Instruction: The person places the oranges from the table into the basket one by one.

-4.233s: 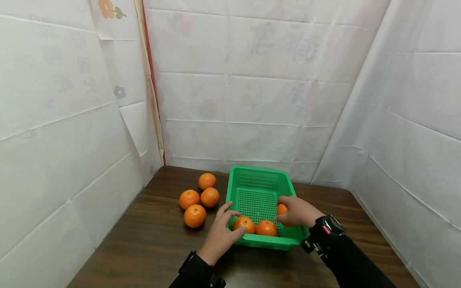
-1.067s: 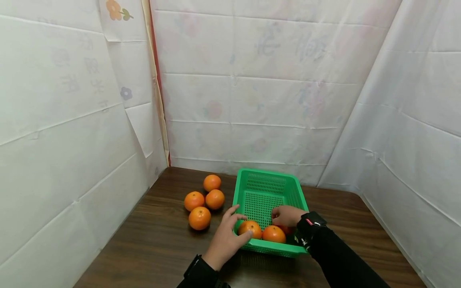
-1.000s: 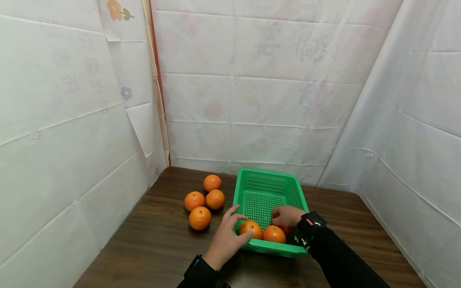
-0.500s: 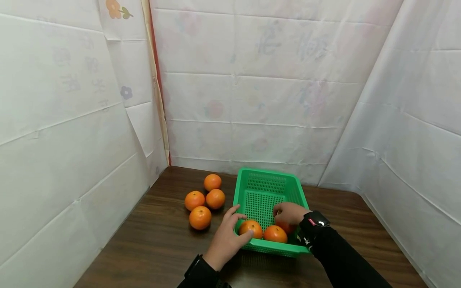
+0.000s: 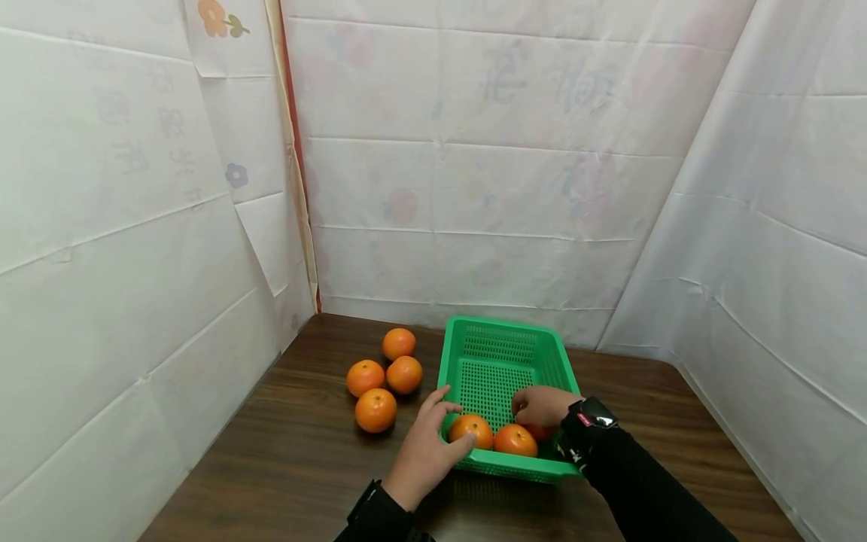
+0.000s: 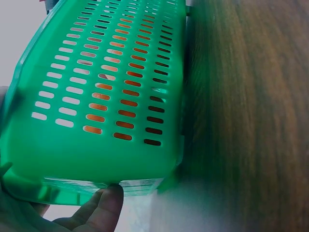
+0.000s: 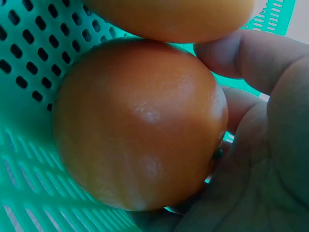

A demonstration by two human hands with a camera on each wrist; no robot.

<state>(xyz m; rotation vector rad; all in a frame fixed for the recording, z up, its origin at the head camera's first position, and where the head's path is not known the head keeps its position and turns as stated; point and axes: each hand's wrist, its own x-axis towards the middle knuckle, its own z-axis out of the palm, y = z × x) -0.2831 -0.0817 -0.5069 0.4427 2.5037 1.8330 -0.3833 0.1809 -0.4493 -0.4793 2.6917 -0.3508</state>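
Note:
In the head view, a green basket point(image 5: 504, 465) holds several oranges along its near side. My left hand point(image 5: 425, 452) is at the basket's near left corner, thumb beside the leftmost orange point(image 5: 470, 430); in the left wrist view its fingers touch the outside of the basket wall point(image 6: 96, 159). My right hand point(image 5: 544, 406) reaches inside the basket at the right, fingers curled round an orange that it mostly hides. The right wrist view shows this orange point(image 7: 140, 125) against my palm and fingers, touching another orange point(image 7: 178, 19). A middle orange point(image 5: 516, 439) sits left of my right hand.
Several loose oranges point(image 5: 376, 410) stand in a group on the dark wooden table point(image 5: 271, 452), left of the basket. White patterned sheets point(image 5: 474, 188) hang behind the table and on both sides.
Since the oldest frame, my right hand has moved down and left with its orange, into the basket's near right part. The view has shifted a little. Over the last second hardly anything has moved.

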